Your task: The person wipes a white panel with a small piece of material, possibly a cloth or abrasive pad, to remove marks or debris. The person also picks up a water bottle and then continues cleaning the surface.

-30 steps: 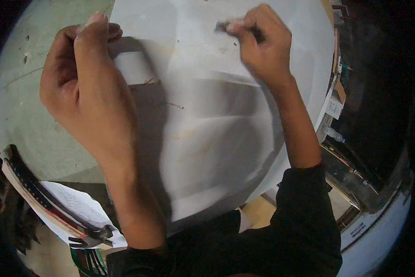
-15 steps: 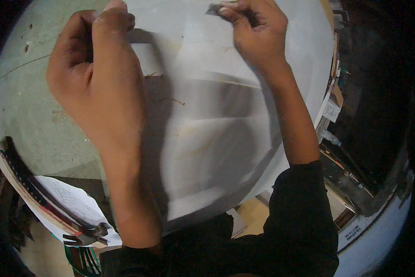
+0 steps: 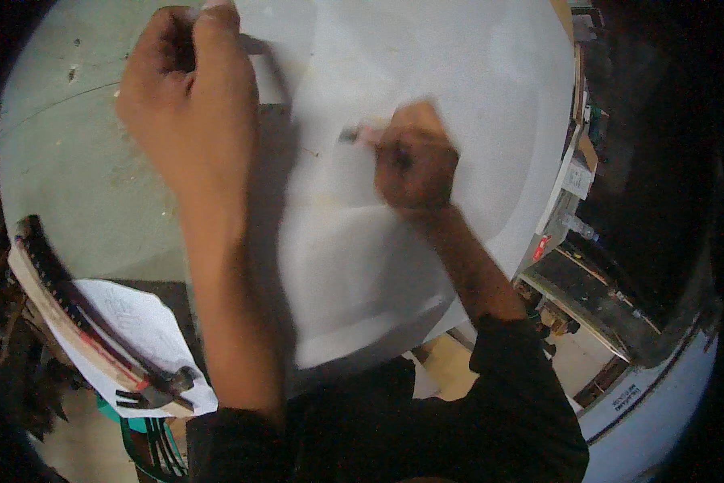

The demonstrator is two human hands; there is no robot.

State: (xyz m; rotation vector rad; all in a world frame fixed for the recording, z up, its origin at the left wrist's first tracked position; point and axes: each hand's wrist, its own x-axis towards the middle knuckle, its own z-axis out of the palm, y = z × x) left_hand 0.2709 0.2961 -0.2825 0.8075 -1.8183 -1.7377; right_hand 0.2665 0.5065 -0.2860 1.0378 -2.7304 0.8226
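A large white sheet with a few brownish marks spreads over a green-grey tabletop. Over its left edge my left hand is closed in a pinch near the top of the view. What its fingertips hold, if anything, is too small to make out. My right hand, blurred by motion, is closed above the middle of the sheet. From its fingertips a small dark piece sticks out to the left; its kind cannot be told.
At the lower left a claw hammer lies by a long pale strip on a paper with a line drawing. Below is a green slatted container. Beyond the sheet's right edge stand a plastic bottle and assorted clutter.
My right hand has come down and slightly left over the sheet, still with the small dark piece. My left hand keeps its pinch and sits slightly further right in the picture.
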